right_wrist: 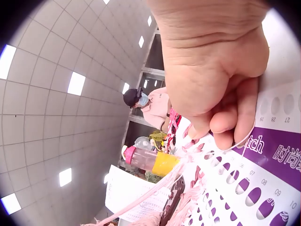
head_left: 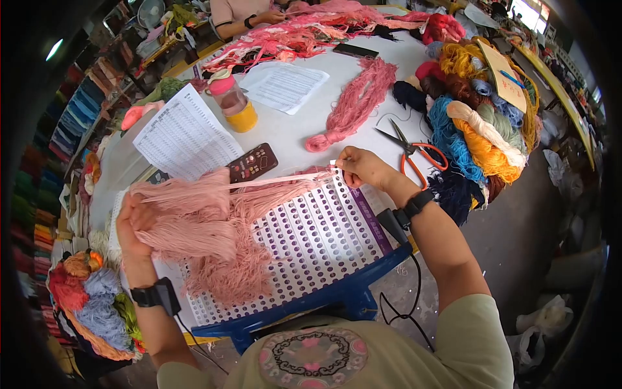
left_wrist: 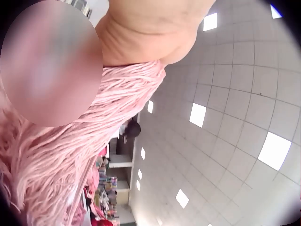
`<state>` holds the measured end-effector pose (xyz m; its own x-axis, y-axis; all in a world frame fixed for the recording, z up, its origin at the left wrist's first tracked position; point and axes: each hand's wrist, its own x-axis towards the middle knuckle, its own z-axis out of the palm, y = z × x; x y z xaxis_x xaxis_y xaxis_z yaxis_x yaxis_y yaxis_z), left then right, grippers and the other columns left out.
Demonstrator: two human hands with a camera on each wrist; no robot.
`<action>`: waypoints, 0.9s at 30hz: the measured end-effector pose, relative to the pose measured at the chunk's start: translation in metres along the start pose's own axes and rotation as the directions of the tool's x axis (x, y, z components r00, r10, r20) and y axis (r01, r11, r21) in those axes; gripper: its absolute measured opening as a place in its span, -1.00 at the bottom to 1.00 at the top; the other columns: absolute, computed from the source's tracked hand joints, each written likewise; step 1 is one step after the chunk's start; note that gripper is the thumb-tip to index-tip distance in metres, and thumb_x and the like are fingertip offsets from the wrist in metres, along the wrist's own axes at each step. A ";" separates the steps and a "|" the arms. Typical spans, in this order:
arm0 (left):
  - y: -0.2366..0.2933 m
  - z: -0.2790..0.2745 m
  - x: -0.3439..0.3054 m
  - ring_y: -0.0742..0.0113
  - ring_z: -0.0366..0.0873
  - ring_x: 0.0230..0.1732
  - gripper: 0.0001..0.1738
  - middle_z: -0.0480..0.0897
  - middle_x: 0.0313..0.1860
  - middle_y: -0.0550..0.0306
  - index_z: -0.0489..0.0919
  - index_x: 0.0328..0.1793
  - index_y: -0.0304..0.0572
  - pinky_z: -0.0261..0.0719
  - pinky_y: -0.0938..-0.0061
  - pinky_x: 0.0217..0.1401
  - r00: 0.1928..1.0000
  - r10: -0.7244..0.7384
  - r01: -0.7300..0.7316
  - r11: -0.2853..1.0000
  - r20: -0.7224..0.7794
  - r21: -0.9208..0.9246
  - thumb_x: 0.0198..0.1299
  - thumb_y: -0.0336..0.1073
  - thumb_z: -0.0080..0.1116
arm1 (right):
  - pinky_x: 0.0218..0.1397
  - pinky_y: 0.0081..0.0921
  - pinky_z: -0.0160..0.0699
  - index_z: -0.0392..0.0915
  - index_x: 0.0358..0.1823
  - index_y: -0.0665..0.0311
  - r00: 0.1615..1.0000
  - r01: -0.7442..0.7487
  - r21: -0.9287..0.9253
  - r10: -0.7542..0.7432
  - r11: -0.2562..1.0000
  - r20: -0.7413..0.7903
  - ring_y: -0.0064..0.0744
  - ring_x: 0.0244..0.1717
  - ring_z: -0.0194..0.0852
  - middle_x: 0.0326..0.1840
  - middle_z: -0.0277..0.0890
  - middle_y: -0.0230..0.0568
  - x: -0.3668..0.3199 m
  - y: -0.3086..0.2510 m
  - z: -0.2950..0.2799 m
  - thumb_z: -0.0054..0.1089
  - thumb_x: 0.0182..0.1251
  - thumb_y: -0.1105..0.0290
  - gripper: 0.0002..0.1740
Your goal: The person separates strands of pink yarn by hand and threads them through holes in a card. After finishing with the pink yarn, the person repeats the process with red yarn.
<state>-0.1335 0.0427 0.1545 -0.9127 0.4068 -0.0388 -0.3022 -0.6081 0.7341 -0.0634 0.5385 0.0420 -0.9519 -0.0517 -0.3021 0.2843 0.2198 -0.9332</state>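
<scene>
A thick bundle of pale pink yarn lies across a white card with rows of purple ovals. My left hand grips the bundle's left end; in the left wrist view the pink yarn runs under the palm. My right hand pinches a thin pink strand pulled taut from the bundle toward the card's top edge. In the right wrist view, the curled fingers hold that strand above the card.
Red-handled scissors lie right of my right hand. A darker pink skein, printed sheets, a dark phone-like card, a pink-lidded bottle and heaps of coloured yarn crowd the table. Another person sits across.
</scene>
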 end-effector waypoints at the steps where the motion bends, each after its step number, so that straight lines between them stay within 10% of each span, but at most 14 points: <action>1: 0.014 -0.014 -0.003 0.61 0.19 -0.73 -0.71 0.30 -0.68 0.40 0.47 -0.27 -0.16 0.13 0.71 -0.69 1.000 0.006 -0.006 1.000 0.000 -0.002 0.41 -0.13 -0.05 | -0.55 -0.64 0.31 0.39 -0.16 0.33 1.000 -0.009 -0.013 0.009 1.000 -0.007 -0.62 -0.69 0.26 -0.66 0.43 -0.32 -0.001 -0.002 0.001 0.00 0.48 0.26 -0.76; 4: 0.028 -0.041 -0.009 0.61 0.25 -0.67 -0.69 0.33 -0.67 0.37 0.49 -0.31 -0.13 0.17 0.72 -0.65 0.982 0.058 -0.058 0.998 -0.180 0.008 0.40 -0.09 -0.02 | -0.56 -0.65 0.30 0.39 -0.16 0.33 1.000 0.002 0.001 -0.002 1.000 -0.006 -0.62 -0.69 0.25 -0.65 0.43 -0.32 -0.001 0.000 0.002 0.00 0.48 0.26 -0.76; 6: 0.019 -0.040 -0.005 0.60 0.29 -0.64 -0.73 0.42 -0.61 0.35 0.55 -0.25 -0.12 0.24 0.69 -0.61 0.694 0.438 -0.074 0.833 -0.572 0.548 0.37 -0.10 0.05 | -0.56 -0.66 0.29 0.39 -0.16 0.32 1.000 0.020 0.030 -0.020 0.999 -0.005 -0.63 -0.68 0.25 -0.65 0.43 -0.32 -0.001 0.005 0.001 0.01 0.48 0.25 -0.76; 7: 0.019 -0.039 -0.009 0.60 0.29 -0.64 -0.73 0.42 -0.61 0.35 0.55 -0.25 -0.12 0.24 0.69 -0.61 0.696 0.439 -0.081 0.834 -0.568 0.546 0.37 -0.10 0.05 | -0.56 -0.68 0.29 0.40 -0.16 0.31 0.999 0.035 0.084 -0.035 0.996 -0.005 -0.65 -0.68 0.24 -0.64 0.43 -0.33 -0.003 0.007 0.000 0.03 0.47 0.25 -0.77; 9: 0.016 -0.032 -0.017 0.60 0.34 -0.61 -0.78 0.51 -0.54 0.33 0.59 -0.16 -0.11 0.33 0.66 -0.56 0.854 0.145 0.252 0.725 -0.500 0.641 0.31 -0.13 0.14 | -0.57 -0.69 0.29 0.41 -0.16 0.30 0.999 0.052 0.135 -0.050 0.990 -0.015 -0.66 -0.67 0.24 -0.63 0.42 -0.35 -0.004 0.008 0.000 0.05 0.46 0.26 -0.78; 11: -0.019 -0.008 -0.016 0.59 0.35 -0.61 -0.78 0.53 -0.48 0.32 0.60 -0.12 -0.13 0.36 0.64 -0.54 0.984 -0.180 0.177 0.964 -0.005 0.200 0.24 -0.18 0.22 | -0.58 -0.71 0.31 0.43 -0.18 0.27 0.996 0.089 0.184 -0.088 0.979 -0.015 -0.71 -0.66 0.24 -0.61 0.42 -0.40 -0.005 0.009 0.002 0.11 0.42 0.26 -0.79; 13: -0.087 0.080 -0.017 0.61 0.37 -0.56 -0.82 0.50 -0.47 0.34 0.60 -0.16 -0.15 0.34 0.71 -0.51 0.931 0.154 0.017 0.888 -0.332 0.460 0.22 -0.23 0.25 | -0.58 -0.72 0.31 0.44 -0.19 0.25 0.997 0.082 0.198 -0.079 0.977 -0.027 -0.72 -0.66 0.23 -0.60 0.42 -0.42 -0.005 0.009 0.002 0.14 0.41 0.26 -0.80; 17: -0.164 0.127 0.029 0.63 0.46 -0.31 -0.70 0.59 -0.32 0.30 0.61 -0.01 -0.22 0.43 0.70 -0.27 0.993 -0.104 0.117 0.708 -0.061 0.697 0.17 -0.26 0.31 | -0.60 -0.75 0.28 0.47 -0.20 0.23 0.996 0.088 0.192 -0.080 0.978 -0.049 -0.76 -0.65 0.22 -0.57 0.42 -0.45 -0.007 0.007 0.001 0.20 0.37 0.25 -0.79; 19: -0.215 0.120 0.060 0.57 0.46 -0.34 -0.78 0.60 -0.32 0.28 0.64 -0.11 -0.27 0.44 0.63 -0.30 0.974 -0.059 -0.151 0.559 0.221 0.815 0.17 -0.33 0.30 | -0.61 -0.75 0.25 0.47 -0.20 0.23 0.996 0.088 0.201 -0.080 0.976 -0.048 -0.76 -0.66 0.22 -0.58 0.42 -0.45 -0.007 0.007 0.000 0.21 0.36 0.25 -0.79; 23: -0.277 0.111 0.094 0.51 0.47 -0.37 -0.83 0.60 -0.36 0.27 0.65 -0.17 -0.28 0.47 0.55 -0.31 0.972 -0.003 -0.214 0.405 0.235 0.889 0.17 -0.34 0.28 | -0.62 -0.77 0.20 0.48 -0.20 0.23 0.995 0.093 0.247 -0.086 0.965 -0.040 -0.76 -0.66 0.20 -0.59 0.42 -0.45 -0.007 0.007 0.000 0.23 0.35 0.26 -0.79; 25: -0.283 0.114 0.101 0.48 0.49 -0.35 -0.83 0.61 -0.36 0.25 0.65 -0.15 -0.25 0.49 0.51 -0.27 1.000 0.006 -0.018 -0.149 0.020 0.989 0.19 -0.33 0.27 | -0.61 -0.76 0.21 0.49 -0.21 0.23 0.996 0.093 0.259 -0.089 0.961 -0.028 -0.74 -0.67 0.20 -0.59 0.42 -0.44 -0.006 0.009 -0.002 0.22 0.35 0.25 -0.79; 27: -0.291 0.097 0.100 0.31 0.55 -0.35 -0.75 0.63 -0.37 0.12 0.66 -0.13 -0.25 0.52 0.41 -0.21 0.991 0.095 -0.100 0.058 0.095 0.993 0.19 -0.22 0.25 | -0.61 -0.76 0.21 0.49 -0.21 0.23 0.996 0.090 0.222 -0.085 0.971 -0.036 -0.74 -0.67 0.20 -0.60 0.41 -0.44 -0.005 0.007 -0.002 0.22 0.35 0.25 -0.79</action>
<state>-0.1099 0.3263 0.0034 -0.9070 0.4102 0.0951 0.3474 0.6014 0.7195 -0.0569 0.5422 0.0370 -0.9760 -0.0350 -0.2149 0.2153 -0.0071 -0.9765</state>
